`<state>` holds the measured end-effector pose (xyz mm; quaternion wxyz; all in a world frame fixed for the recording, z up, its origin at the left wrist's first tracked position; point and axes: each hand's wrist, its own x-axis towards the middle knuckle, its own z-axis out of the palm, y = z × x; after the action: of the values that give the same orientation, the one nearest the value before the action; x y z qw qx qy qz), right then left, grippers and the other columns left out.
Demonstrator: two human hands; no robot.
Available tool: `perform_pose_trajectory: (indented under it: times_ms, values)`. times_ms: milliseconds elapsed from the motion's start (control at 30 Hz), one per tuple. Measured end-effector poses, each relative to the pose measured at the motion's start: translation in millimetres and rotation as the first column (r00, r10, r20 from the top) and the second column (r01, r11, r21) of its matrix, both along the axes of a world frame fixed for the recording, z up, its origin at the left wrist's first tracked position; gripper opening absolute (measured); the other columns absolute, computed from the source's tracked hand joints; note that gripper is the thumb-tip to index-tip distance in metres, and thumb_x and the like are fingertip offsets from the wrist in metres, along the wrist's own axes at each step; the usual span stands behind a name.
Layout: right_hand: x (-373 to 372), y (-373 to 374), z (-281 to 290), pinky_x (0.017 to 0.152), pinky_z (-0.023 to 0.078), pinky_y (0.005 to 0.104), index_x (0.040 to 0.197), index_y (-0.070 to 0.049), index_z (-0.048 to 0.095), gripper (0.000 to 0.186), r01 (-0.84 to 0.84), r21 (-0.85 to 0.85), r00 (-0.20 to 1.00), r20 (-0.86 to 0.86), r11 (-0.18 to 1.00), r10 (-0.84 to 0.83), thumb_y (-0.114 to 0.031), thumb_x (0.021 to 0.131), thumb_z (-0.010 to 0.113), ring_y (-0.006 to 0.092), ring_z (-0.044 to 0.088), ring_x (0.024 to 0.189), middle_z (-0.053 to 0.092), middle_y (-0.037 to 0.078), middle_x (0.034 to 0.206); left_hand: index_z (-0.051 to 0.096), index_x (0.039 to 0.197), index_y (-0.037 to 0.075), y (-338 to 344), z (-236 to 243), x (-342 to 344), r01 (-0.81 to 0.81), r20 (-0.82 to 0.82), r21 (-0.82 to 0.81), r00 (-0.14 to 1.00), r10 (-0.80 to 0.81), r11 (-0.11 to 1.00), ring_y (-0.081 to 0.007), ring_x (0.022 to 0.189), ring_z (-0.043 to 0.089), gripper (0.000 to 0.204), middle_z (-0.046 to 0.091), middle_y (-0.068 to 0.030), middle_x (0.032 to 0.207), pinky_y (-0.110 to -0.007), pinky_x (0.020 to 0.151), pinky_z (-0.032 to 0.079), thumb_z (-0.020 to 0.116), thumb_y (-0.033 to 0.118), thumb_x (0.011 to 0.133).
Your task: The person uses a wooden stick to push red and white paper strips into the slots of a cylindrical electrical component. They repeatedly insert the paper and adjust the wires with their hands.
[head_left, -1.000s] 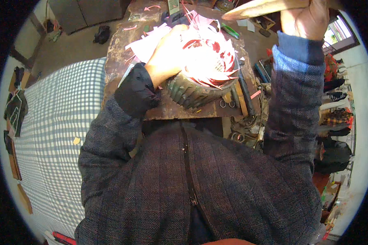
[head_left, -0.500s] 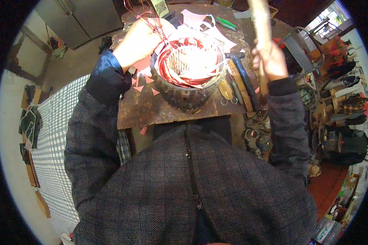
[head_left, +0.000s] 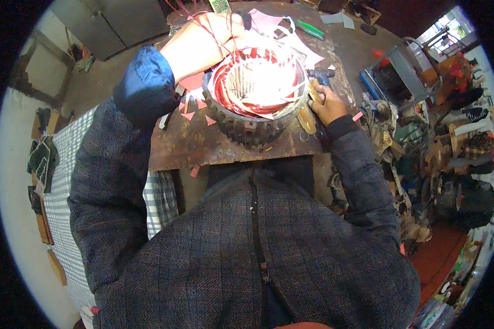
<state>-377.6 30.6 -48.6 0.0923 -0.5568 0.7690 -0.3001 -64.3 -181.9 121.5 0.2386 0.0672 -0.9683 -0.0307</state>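
Observation:
A motor stator (head_left: 247,129) stands on the wooden table, its dark ribbed housing around red copper windings (head_left: 225,90); glare washes out the inside. At its far left edge, my left hand (head_left: 219,32) is closed on loose red winding wires, which trail upward from the fingers. My right hand (head_left: 330,105) is low at the stator's right side, fingers curled round a yellowish wooden strip (head_left: 314,90). Just beyond those fingers lies a hammer (head_left: 321,73), its handle mostly hidden by the hand. Scissors (head_left: 307,123) lie nearer me, with their ring handles toward me.
Pink insulating paper (head_left: 266,23) and a green-handled tool (head_left: 310,29) lie behind the stator. Pink scraps (head_left: 210,120) are scattered to its left. A checked cloth (head_left: 74,181) covers a surface at left. A metal-framed cart (head_left: 403,71) and clutter stand off the table's right side.
My right hand has come down and left from the table's right side, where it held a long pale stick upright, to beside the stator. My left hand keeps the wires, shifted slightly.

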Motion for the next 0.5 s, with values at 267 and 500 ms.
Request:
perform_pose_trajectory:
  times_ms: [267,500]
  values:
    - [-19,-11,-40,0.094,0.054,0.0497,0.136,-0.009,0.062,0.055,0.040,0.057,0.973,-0.229,0.998,-0.026,-0.022,0.084,0.076,0.0424,0.065,0.111,0.068,0.024,0.117,0.069,0.091,0.001,-9,12,9,-0.017,0.106,0.419,0.994,-0.030,0.908,-0.0197,0.090,0.067,0.014,0.070,-0.0070,0.091,-0.033,0.085,0.054,0.071,0.014,0.096]
    - [-2,-28,16,0.093,0.054,0.0434,0.121,-0.009,0.070,0.038,-0.021,-0.233,0.930,-0.362,0.972,-0.066,-0.017,0.084,0.073,0.0364,0.066,0.106,0.068,0.023,0.112,0.068,0.091,0.000,-3,11,16,0.020,0.013,0.550,0.999,-0.032,0.835,-0.0197,0.087,0.067,0.014,0.069,-0.0079,0.088,-0.033,0.083,0.054,0.069,0.013,0.097]
